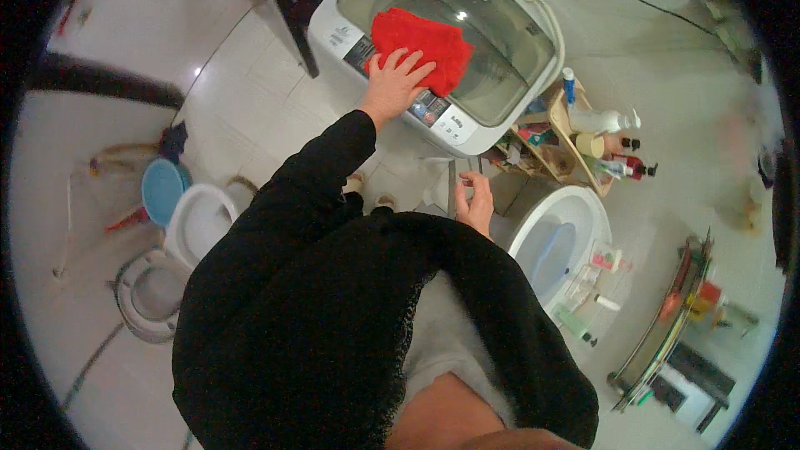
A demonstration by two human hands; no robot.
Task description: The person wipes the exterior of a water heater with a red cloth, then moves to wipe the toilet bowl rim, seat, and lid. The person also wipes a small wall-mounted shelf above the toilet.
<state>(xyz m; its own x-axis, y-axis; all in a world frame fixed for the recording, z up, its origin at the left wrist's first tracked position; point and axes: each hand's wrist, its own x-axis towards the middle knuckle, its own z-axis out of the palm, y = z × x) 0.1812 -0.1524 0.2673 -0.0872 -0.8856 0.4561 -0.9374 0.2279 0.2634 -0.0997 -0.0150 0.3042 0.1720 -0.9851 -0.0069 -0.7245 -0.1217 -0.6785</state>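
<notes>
"Where's the red cloth sitting?"

"It's lying at twelve o'clock, over the top of the washing machine. My left hand is resting on it, its grip spread; whether it's pinching fabric, I cannot tell."

"And the right hand?"

"Hanging toward three o'clock, fingers loosely apart, apparently holding nothing."

"Cloth's handling?"

"It's looking light, limp, hardly fragile; I'm favouring a bunched fold near its middle."
</notes>
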